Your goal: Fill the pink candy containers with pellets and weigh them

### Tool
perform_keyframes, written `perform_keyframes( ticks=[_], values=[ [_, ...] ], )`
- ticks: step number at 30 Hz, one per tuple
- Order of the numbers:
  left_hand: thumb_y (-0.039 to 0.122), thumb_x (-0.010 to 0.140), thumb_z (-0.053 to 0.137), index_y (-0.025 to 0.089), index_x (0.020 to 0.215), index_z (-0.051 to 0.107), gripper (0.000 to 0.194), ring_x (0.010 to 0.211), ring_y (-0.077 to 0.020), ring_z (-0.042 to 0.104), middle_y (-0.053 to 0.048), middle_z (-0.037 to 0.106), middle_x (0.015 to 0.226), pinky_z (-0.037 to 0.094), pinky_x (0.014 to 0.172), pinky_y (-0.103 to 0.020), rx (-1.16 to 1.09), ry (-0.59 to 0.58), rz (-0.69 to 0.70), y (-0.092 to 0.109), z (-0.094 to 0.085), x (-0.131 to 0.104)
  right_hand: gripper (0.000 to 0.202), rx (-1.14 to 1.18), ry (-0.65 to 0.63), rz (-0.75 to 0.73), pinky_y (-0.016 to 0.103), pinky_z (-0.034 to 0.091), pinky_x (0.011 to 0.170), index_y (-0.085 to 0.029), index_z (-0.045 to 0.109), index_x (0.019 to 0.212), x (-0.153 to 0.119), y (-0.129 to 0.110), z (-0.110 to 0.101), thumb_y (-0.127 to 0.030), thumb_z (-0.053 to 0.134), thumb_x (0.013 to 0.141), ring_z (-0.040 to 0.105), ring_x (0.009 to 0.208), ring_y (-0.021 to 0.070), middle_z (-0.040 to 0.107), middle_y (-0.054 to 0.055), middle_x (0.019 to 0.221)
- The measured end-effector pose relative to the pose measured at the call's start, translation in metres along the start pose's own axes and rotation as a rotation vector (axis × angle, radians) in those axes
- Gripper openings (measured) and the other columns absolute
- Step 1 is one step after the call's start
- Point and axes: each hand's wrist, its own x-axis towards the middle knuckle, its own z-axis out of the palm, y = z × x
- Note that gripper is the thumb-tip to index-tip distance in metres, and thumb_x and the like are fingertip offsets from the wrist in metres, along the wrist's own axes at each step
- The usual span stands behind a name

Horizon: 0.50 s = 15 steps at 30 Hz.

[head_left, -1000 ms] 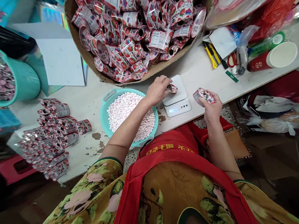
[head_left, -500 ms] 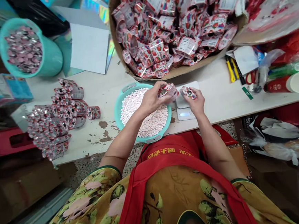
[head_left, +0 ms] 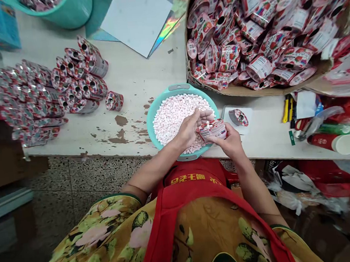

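Observation:
My right hand [head_left: 233, 142] is closed on a red and white strawberry-printed candy packet [head_left: 219, 131], tilted over the right side of a teal basin [head_left: 151, 126]. My left hand [head_left: 190, 130] is beside the packet's open end, its fingers stretched out above it. A few white candies [head_left: 207, 123] show at that opening, just under the left fingers. Small pale pink and white candies [head_left: 173, 111] fill much of the basin. To the right, a second packet [head_left: 238, 118] lies on a white scale [head_left: 250, 125]. The left palm is partly hidden.
A large cardboard box [head_left: 269, 91] of similar packets stands behind the scale. Stacked packets [head_left: 80, 84] lie at the left, with one single packet [head_left: 114, 101] beside them. Cutters [head_left: 287, 109] and a red cup [head_left: 323, 140] are at the right. The table's front edge [head_left: 104, 154] runs before me.
One packet now lies on the scale, out of my hands. My right hand holds a packet over the basin; my left hand has let go of its packet. The view has shifted.

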Motion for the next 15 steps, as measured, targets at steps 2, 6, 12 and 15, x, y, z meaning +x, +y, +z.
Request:
perform_keyframes(
  ticks=[2, 6, 12, 15],
  values=[
    [0.064, 0.095, 0.05, 0.012, 0.106, 0.071, 0.057, 0.098, -0.021, 0.068, -0.015, 0.072, 0.106, 0.056, 0.084, -0.032, -0.078, 0.028, -0.052, -0.001, -0.002, 0.002, 0.057, -0.026, 0.004, 0.033, 0.032, 0.056, 0.072, -0.021, 0.069, 0.098, 0.001, 0.002, 0.002, -0.048, 0.093, 0.055, 0.063, 0.073, 0.0172, 0.073, -0.001, 0.084],
    [0.047, 0.091, 0.062, 0.014, 0.103, 0.069, 0.036, 0.087, -0.0163, 0.066, -0.011, 0.07, 0.101, 0.055, 0.076, -0.028, -0.094, 0.037, -0.035, -0.004, -0.011, 0.006, 0.063, 0.03, -0.029, 0.057, 0.034, 0.057, 0.076, -0.021, 0.067, 0.101, 0.006, 0.004, 0.007, -0.047, 0.095, 0.051, 0.066, 0.077, 0.0181, 0.073, -0.001, 0.087],
    [0.04, 0.091, 0.06, 0.019, 0.111, 0.068, 0.03, 0.064, -0.0108, 0.053, -0.004, 0.064, 0.085, 0.046, 0.06, -0.025, 0.254, 0.112, 0.079, 0.016, -0.037, -0.002, 0.065, 0.197, -0.024, 0.018, 0.033, 0.056, 0.081, -0.022, 0.063, 0.095, 0.013, 0.006, 0.028, -0.046, 0.097, 0.045, 0.066, 0.083, 0.0186, 0.071, -0.001, 0.09],
    [0.044, 0.096, 0.052, 0.025, 0.113, 0.068, 0.03, 0.071, -0.0144, 0.055, -0.004, 0.064, 0.086, 0.047, 0.065, -0.028, 0.623, 0.208, 0.302, 0.034, -0.048, -0.018, 0.065, 0.263, 0.024, -0.048, 0.033, 0.054, 0.086, -0.023, 0.062, 0.099, 0.015, 0.009, 0.048, -0.045, 0.096, 0.048, 0.065, 0.09, 0.0185, 0.069, -0.001, 0.098]
  ],
)
